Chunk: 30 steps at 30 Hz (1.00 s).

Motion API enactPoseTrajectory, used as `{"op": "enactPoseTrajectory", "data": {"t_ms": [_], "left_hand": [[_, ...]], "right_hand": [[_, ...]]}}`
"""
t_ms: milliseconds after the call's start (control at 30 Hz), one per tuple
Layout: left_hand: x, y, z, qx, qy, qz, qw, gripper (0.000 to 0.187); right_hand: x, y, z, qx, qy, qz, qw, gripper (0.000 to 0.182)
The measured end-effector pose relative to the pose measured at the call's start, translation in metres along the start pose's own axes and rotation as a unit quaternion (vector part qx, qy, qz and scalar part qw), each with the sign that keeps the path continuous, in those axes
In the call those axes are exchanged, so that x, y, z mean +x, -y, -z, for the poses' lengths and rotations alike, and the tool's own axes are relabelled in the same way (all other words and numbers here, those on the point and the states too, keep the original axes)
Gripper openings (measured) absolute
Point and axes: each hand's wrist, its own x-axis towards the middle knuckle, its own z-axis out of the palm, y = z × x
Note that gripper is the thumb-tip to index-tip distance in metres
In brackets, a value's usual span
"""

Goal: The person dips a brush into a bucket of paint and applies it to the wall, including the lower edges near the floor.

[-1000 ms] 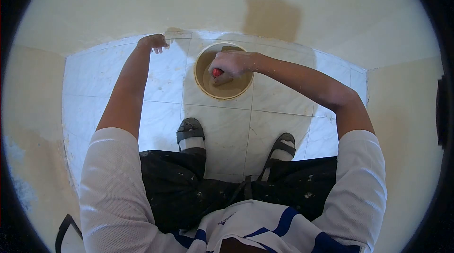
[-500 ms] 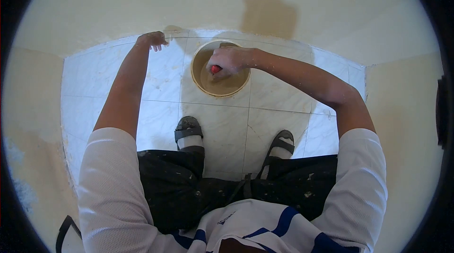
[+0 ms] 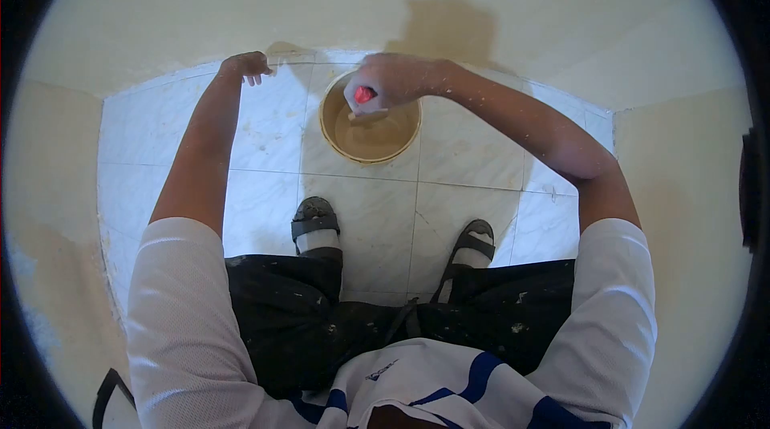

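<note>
My right hand (image 3: 387,80) is closed around a red-handled tool (image 3: 364,95), held over a round bucket (image 3: 323,120). The rounded red end pokes out of the fist; the tool's working end is mostly hidden by my hand. A tan-coloured edge shows just below the fist. Inside the bucket lies tan, paint-like liquid (image 3: 377,140). To the left, my left hand (image 3: 250,66) hangs with its fingers drooping and apart near the foot of the wall, holding nothing.
A cream wall (image 3: 241,4) rises right behind the bucket, with side walls at left and right. White marbled tiles (image 3: 473,148) with tan smears cover the floor. My sandalled feet (image 3: 315,220) stand on the near side of the bucket. A dark curved frame (image 3: 108,393) shows at lower left.
My right hand has risen with the red-handled tool, from down in the bucket to over its far rim. My left hand has shifted slightly left.
</note>
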Motion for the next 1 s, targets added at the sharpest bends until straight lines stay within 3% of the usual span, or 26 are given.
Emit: {"op": "enactPoseTrajectory", "data": {"t_ms": [300, 400, 600, 767, 833, 900, 1000], "left_hand": [[-0.010, -0.008, 0.001, 0.009, -0.003, -0.010, 1.000, 0.043], [-0.016, -0.014, 0.002, 0.000, -0.020, -0.014, 1.000, 0.046], [0.027, 0.008, -0.005, 0.048, -0.017, -0.010, 0.999, 0.048], [0.029, 0.009, -0.003, 0.007, -0.013, -0.005, 1.000, 0.046], [0.028, 0.015, -0.001, 0.000, 0.008, 0.000, 1.000, 0.045], [0.008, 0.012, -0.005, 0.040, -0.084, -0.014, 0.995, 0.039], [0.007, 0.021, -0.008, 0.000, -0.029, 0.023, 0.999, 0.041]], "right_hand": [[-0.006, 0.005, 0.032, 0.014, -0.035, -0.037, 0.999, 0.017], [-0.006, -0.004, 0.016, -0.018, -0.102, 0.029, 0.994, 0.016], [-0.009, 0.002, 0.020, 0.078, -0.036, -0.031, 0.996, 0.018], [-0.015, 0.002, 0.029, 0.046, -0.038, -0.065, 0.996, 0.029], [-0.030, -0.005, 0.023, 0.021, -0.083, -0.042, 0.995, 0.028], [-0.025, -0.008, 0.021, 0.013, -0.083, -0.021, 0.996, 0.027], [-0.024, -0.006, 0.029, 0.016, -0.040, -0.022, 0.999, 0.023]]}}
